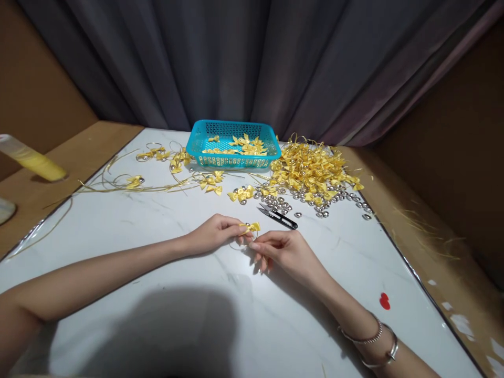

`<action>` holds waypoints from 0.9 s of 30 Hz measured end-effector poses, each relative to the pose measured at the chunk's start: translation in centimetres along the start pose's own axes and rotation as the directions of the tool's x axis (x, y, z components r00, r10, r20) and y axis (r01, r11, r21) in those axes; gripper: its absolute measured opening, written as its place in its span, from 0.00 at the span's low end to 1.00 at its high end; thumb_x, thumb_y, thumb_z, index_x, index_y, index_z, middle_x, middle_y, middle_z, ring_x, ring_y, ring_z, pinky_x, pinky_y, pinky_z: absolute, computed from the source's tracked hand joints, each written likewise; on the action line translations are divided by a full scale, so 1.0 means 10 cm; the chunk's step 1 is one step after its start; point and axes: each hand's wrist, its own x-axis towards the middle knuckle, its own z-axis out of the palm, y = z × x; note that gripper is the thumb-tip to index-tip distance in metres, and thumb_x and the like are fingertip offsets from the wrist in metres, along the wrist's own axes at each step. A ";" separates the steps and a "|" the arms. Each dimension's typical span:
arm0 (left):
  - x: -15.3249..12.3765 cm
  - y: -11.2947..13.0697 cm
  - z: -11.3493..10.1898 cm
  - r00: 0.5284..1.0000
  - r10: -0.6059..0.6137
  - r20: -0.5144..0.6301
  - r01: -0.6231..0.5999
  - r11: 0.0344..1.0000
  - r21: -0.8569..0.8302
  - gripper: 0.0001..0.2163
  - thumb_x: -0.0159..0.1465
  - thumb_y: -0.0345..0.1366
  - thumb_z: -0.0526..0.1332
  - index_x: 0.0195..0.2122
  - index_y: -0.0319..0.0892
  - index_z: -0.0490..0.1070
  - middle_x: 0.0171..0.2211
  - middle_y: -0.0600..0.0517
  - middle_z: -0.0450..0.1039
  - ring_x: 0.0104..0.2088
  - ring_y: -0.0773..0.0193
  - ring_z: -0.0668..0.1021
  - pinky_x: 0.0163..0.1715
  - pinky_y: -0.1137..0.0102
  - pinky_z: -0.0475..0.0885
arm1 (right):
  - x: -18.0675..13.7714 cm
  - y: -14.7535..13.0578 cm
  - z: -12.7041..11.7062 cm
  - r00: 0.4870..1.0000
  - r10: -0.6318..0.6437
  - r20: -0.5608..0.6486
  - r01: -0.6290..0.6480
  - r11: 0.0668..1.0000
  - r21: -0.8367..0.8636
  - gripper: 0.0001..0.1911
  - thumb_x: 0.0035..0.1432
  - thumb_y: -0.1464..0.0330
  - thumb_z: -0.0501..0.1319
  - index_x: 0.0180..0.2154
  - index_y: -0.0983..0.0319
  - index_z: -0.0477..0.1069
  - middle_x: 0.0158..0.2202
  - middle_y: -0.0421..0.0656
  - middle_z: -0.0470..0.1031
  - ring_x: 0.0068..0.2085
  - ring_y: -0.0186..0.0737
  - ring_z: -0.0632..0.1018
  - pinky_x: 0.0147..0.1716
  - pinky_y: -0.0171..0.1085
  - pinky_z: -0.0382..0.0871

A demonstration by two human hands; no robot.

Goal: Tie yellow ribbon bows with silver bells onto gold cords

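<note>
My left hand [222, 232] pinches a small yellow ribbon bow [252, 227] between thumb and fingers, above the middle of the white tabletop. Close beside it, my right hand [277, 248] has thumb and forefinger pressed together on a thin cord [238, 247] that loops under the bow. The cord's end is too fine to make out. Just beyond my hands lie black thread snips [279, 216], with several silver beads [275, 202] scattered behind them. More yellow bows [242, 193] rest on the table near the beads.
A turquoise basket [234, 161] holding yellow bows stands at the back. Right of it is a heap of corded bows [309, 165]. Loose gold cords [157, 188] stretch leftward. A yellow-filled bottle [33, 160] is at far left, a red heart-shaped piece [385, 301] at right. A curtain [236, 63] hangs behind.
</note>
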 end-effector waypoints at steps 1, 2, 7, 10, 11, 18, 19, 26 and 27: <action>0.00 0.00 0.00 1.000 -0.002 -0.004 0.002 1.000 -0.028 0.14 0.61 0.41 0.56 0.28 0.36 0.75 0.30 0.47 0.76 0.33 0.64 0.73 0.35 0.71 0.66 | 0.01 0.02 0.01 1.000 0.012 -0.016 -0.012 1.000 -0.011 0.11 0.51 0.64 0.63 0.26 0.67 0.74 0.16 0.40 0.71 0.17 0.32 0.72 0.19 0.33 0.64; 0.01 0.00 0.00 1.000 -0.005 -0.008 0.004 0.999 -0.053 0.14 0.61 0.41 0.56 0.28 0.36 0.75 0.30 0.47 0.76 0.33 0.64 0.73 0.35 0.70 0.66 | 0.01 0.02 0.02 0.999 0.019 -0.030 -0.019 1.000 -0.015 0.11 0.51 0.65 0.63 0.26 0.67 0.74 0.14 0.39 0.69 0.17 0.32 0.71 0.19 0.33 0.64; 0.03 -0.01 0.01 0.999 -0.026 -0.047 0.018 0.984 -0.177 0.13 0.59 0.40 0.58 0.26 0.35 0.75 0.26 0.48 0.74 0.30 0.65 0.72 0.33 0.70 0.64 | 0.02 -0.01 0.04 0.999 -0.009 -0.053 0.008 1.000 -0.008 0.08 0.52 0.69 0.60 0.27 0.66 0.75 0.16 0.39 0.70 0.18 0.31 0.71 0.23 0.34 0.68; 0.03 -0.01 0.00 0.997 -0.032 -0.068 0.021 0.987 -0.159 0.14 0.59 0.40 0.58 0.27 0.35 0.76 0.26 0.48 0.74 0.29 0.66 0.70 0.32 0.71 0.63 | 0.01 -0.02 0.04 0.998 -0.036 -0.060 0.035 0.999 -0.013 0.09 0.53 0.69 0.58 0.26 0.66 0.73 0.17 0.39 0.70 0.18 0.31 0.72 0.23 0.34 0.68; 0.02 -0.01 0.00 0.997 -0.033 -0.070 0.022 0.989 -0.145 0.14 0.58 0.40 0.58 0.26 0.35 0.76 0.26 0.48 0.74 0.29 0.66 0.70 0.32 0.71 0.63 | 0.01 -0.02 0.04 0.997 -0.041 -0.065 0.040 0.999 -0.011 0.09 0.54 0.69 0.57 0.26 0.66 0.72 0.17 0.39 0.70 0.18 0.31 0.72 0.22 0.34 0.68; 0.02 0.02 0.01 0.998 -0.016 -0.060 0.008 0.991 -0.131 0.14 0.59 0.40 0.58 0.25 0.35 0.75 0.27 0.49 0.75 0.29 0.66 0.70 0.32 0.72 0.62 | 0.00 0.00 0.06 0.997 -0.040 -0.073 0.037 0.998 -0.047 0.09 0.54 0.69 0.58 0.26 0.66 0.73 0.18 0.39 0.70 0.17 0.31 0.71 0.21 0.33 0.66; 0.02 0.02 0.01 0.998 -0.013 -0.057 0.006 0.991 -0.132 0.14 0.59 0.40 0.58 0.24 0.35 0.75 0.26 0.49 0.75 0.29 0.67 0.70 0.32 0.72 0.62 | 0.00 0.00 0.07 0.996 -0.042 -0.074 0.037 0.997 -0.063 0.09 0.54 0.70 0.57 0.26 0.66 0.73 0.17 0.39 0.70 0.17 0.31 0.71 0.21 0.33 0.66; 0.01 0.04 0.02 0.999 -0.004 -0.041 -0.001 0.993 -0.117 0.13 0.59 0.39 0.58 0.23 0.35 0.74 0.25 0.51 0.72 0.28 0.68 0.68 0.32 0.72 0.62 | 0.00 0.06 0.06 0.990 -0.114 -0.084 0.097 0.977 -0.189 0.11 0.56 0.71 0.55 0.29 0.67 0.75 0.15 0.39 0.68 0.17 0.31 0.70 0.21 0.32 0.64; 0.01 0.05 0.02 0.999 -0.002 -0.042 -0.002 0.994 -0.114 0.13 0.59 0.39 0.57 0.23 0.35 0.73 0.25 0.51 0.72 0.28 0.68 0.68 0.32 0.72 0.62 | 0.00 0.07 0.06 0.988 -0.127 -0.085 0.109 0.975 -0.196 0.11 0.56 0.71 0.55 0.29 0.67 0.75 0.15 0.38 0.68 0.18 0.31 0.70 0.21 0.32 0.64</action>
